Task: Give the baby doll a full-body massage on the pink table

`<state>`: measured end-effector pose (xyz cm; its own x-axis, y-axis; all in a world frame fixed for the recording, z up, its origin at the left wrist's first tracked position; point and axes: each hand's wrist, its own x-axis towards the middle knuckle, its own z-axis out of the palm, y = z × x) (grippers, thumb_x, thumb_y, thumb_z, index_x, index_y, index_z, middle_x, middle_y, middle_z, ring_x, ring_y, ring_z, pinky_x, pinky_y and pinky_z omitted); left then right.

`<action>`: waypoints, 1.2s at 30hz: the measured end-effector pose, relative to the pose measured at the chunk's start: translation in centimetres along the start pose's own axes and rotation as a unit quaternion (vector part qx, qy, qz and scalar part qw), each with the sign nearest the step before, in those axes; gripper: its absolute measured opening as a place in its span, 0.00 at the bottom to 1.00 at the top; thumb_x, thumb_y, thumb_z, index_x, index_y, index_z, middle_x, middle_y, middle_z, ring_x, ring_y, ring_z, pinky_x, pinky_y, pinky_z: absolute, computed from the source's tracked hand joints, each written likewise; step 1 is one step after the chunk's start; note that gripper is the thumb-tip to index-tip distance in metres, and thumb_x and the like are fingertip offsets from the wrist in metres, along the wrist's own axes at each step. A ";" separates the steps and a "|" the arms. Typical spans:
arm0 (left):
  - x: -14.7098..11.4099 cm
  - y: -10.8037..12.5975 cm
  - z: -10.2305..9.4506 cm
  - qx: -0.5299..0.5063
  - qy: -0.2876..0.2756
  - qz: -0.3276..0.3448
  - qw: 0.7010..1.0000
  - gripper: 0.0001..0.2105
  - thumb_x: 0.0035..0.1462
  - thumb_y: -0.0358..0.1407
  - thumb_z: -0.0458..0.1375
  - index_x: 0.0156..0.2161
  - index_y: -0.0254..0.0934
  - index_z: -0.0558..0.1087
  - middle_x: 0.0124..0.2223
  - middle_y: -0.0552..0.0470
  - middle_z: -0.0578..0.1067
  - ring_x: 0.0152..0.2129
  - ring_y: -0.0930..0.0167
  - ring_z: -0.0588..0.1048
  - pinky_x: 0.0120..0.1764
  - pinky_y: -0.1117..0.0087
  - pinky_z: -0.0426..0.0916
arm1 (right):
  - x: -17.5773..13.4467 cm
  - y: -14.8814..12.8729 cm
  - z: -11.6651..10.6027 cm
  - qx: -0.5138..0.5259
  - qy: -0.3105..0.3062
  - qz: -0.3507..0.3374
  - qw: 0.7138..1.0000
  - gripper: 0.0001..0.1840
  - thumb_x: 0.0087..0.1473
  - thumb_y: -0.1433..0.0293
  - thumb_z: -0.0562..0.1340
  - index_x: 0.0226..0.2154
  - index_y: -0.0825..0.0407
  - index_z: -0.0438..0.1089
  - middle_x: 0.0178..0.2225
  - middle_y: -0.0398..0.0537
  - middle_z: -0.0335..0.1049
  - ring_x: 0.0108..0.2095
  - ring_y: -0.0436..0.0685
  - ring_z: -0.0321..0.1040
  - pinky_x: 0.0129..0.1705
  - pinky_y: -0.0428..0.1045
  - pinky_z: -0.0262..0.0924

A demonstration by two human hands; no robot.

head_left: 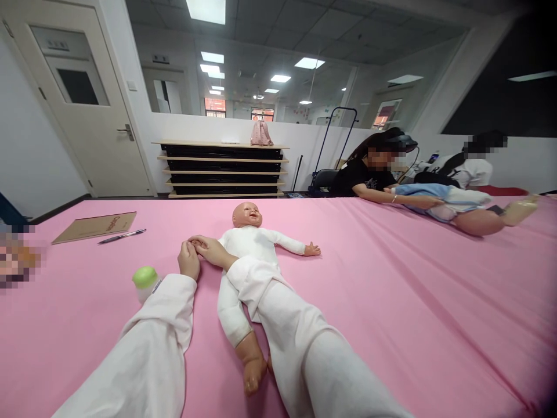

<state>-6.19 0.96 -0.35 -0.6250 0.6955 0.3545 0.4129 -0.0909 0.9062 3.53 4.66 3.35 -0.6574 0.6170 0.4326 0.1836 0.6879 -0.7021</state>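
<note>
A baby doll [255, 244] in a white suit lies on its back on the pink-covered table, its head at the far side. My left hand [189, 259] and my right hand [214, 251] meet beside its shoulder at the left. Both have curled fingers, closed about the end of the doll's outstretched arm, whose hand is hidden by my fingers. My right forearm crosses over the doll's body and covers one leg. The doll's other arm [292, 242] stretches out to the right, palm and fingers bare.
A jar with a green lid [145, 278] stands beside my left sleeve. Farther left lie a brown notebook [96, 226] and a pen [122, 236]. At the right, a person [348, 177] leans over another doll [478, 222]. Low shelves [221, 154] stand behind the pink table [404, 313].
</note>
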 end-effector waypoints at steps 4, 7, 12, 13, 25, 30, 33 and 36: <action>0.0 -0.3 0.1 -0.011 0.004 0.000 1.000 0.11 0.57 0.38 0.42 0.33 0.38 0.65 0.32 0.51 0.72 0.30 0.70 0.71 0.34 0.70 0.65 | 0.0 0.2 0.1 -0.001 0.000 -0.011 1.000 0.16 0.56 0.72 0.52 0.46 0.49 0.65 0.44 0.44 0.69 0.42 0.49 0.66 0.47 0.46 0.58; 0.0 -0.4 0.1 -0.019 0.007 0.008 1.000 0.11 0.57 0.39 0.43 0.33 0.39 0.66 0.31 0.51 0.72 0.30 0.70 0.71 0.34 0.70 0.65 | 0.0 0.3 0.1 0.000 0.001 -0.009 1.000 0.16 0.56 0.72 0.52 0.46 0.49 0.65 0.44 0.44 0.69 0.43 0.49 0.66 0.47 0.46 0.58; 0.0 -0.2 0.0 -0.010 0.003 0.001 1.000 0.11 0.57 0.38 0.43 0.33 0.38 0.66 0.31 0.51 0.72 0.30 0.70 0.71 0.34 0.70 0.65 | 0.0 0.1 0.1 0.001 0.001 -0.008 1.000 0.16 0.56 0.72 0.53 0.47 0.50 0.65 0.45 0.45 0.69 0.43 0.50 0.66 0.47 0.47 0.58; 0.0 -0.1 0.0 -0.007 0.002 -0.002 1.000 0.11 0.58 0.38 0.42 0.33 0.38 0.65 0.32 0.51 0.72 0.30 0.70 0.71 0.35 0.70 0.65 | 0.0 0.1 0.0 0.000 0.002 -0.006 1.000 0.16 0.56 0.72 0.53 0.47 0.50 0.65 0.45 0.45 0.69 0.43 0.49 0.66 0.47 0.47 0.58; -0.5 0.2 0.5 -0.145 -0.075 0.038 0.986 0.14 0.55 0.42 0.47 0.42 0.36 0.66 0.41 0.47 0.72 0.37 0.70 0.72 0.38 0.70 0.68 | 0.2 0.8 0.3 0.095 0.073 0.044 0.992 0.13 0.57 0.69 0.52 0.42 0.49 0.68 0.40 0.43 0.71 0.37 0.48 0.67 0.40 0.43 0.60; -0.3 0.1 0.6 -0.152 -0.071 0.038 0.985 0.14 0.54 0.41 0.49 0.42 0.35 0.67 0.38 0.48 0.72 0.35 0.70 0.72 0.38 0.69 0.68 | 0.2 0.5 0.1 0.132 0.069 0.051 0.988 0.14 0.56 0.69 0.52 0.41 0.50 0.69 0.38 0.44 0.70 0.36 0.48 0.66 0.40 0.44 0.60; -0.2 0.0 0.6 -0.161 -0.073 0.045 0.983 0.13 0.55 0.41 0.48 0.40 0.35 0.67 0.38 0.47 0.72 0.35 0.70 0.72 0.38 0.69 0.69 | 0.2 0.3 0.1 0.165 0.065 0.061 0.982 0.15 0.54 0.73 0.52 0.41 0.50 0.69 0.38 0.44 0.70 0.37 0.48 0.66 0.41 0.44 0.60; -0.2 -0.1 0.7 -0.170 -0.072 0.049 0.982 0.14 0.56 0.41 0.47 0.41 0.35 0.67 0.41 0.46 0.72 0.37 0.69 0.73 0.40 0.67 0.69 | 0.2 0.4 0.2 0.173 0.057 0.062 0.981 0.16 0.51 0.75 0.53 0.42 0.50 0.69 0.39 0.44 0.70 0.38 0.49 0.66 0.42 0.45 0.61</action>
<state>-5.63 1.29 -0.67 -0.4834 0.7630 0.4292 0.2064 -0.3771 0.9029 3.32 4.98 3.07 -0.5569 0.7392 0.3788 -0.0147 0.4472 -0.8943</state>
